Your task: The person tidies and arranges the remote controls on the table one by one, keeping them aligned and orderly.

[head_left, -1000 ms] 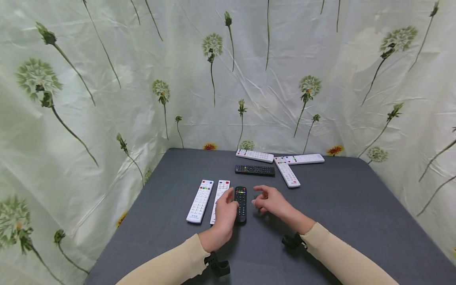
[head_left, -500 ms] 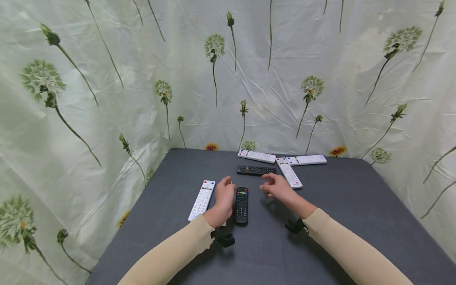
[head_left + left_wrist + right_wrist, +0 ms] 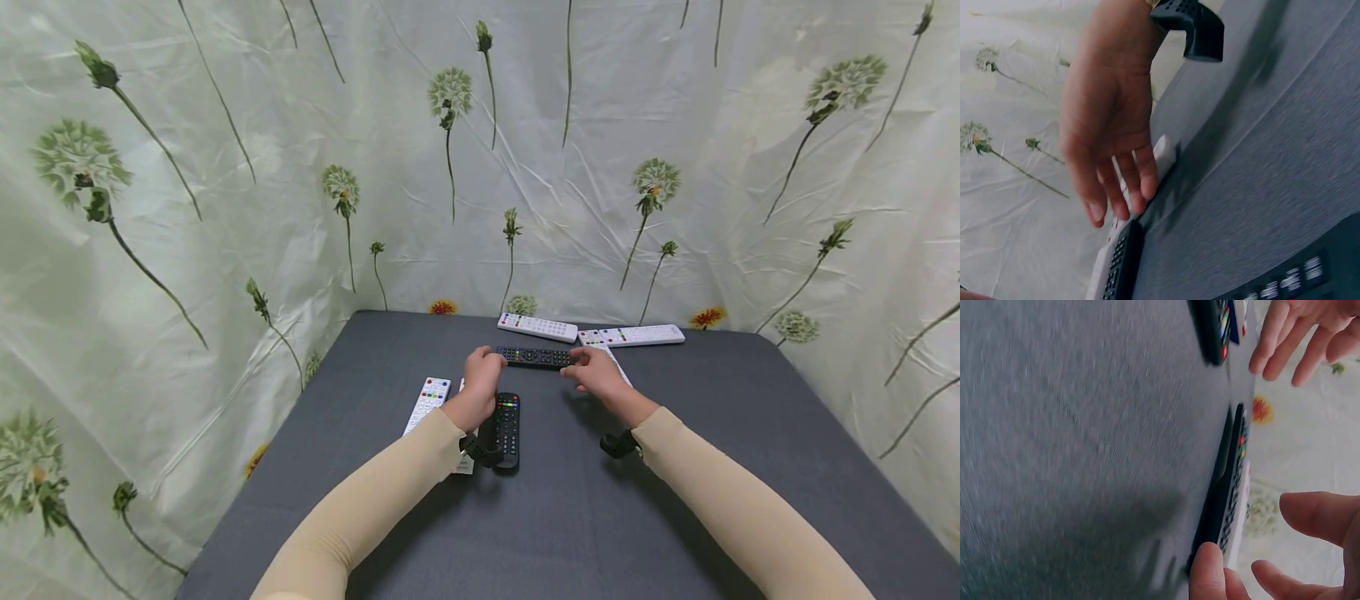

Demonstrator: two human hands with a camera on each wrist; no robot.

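Note:
A long black remote control lies crosswise toward the back of the dark table. My left hand is at its left end, fingers loosely bent and apart from it in the left wrist view. At the right end is my right hand, thumb and fingers spread. In the right wrist view one fingertip overlaps that end of the remote; whether it touches, I cannot tell. A second black remote lies lengthwise, nearer, beside my left wrist. Left of it, a white remote is mostly hidden by my left forearm.
Another white remote lies farther left, partly behind my left sleeve. Along the back edge are a white remote and another white remote. A slanted white remote is partly behind my right hand. A flowered curtain hangs behind the table.
My left hand has left the nearer black remote and moved forward to the left end of the crosswise one. My right hand has moved forward and slightly right, to its other end.

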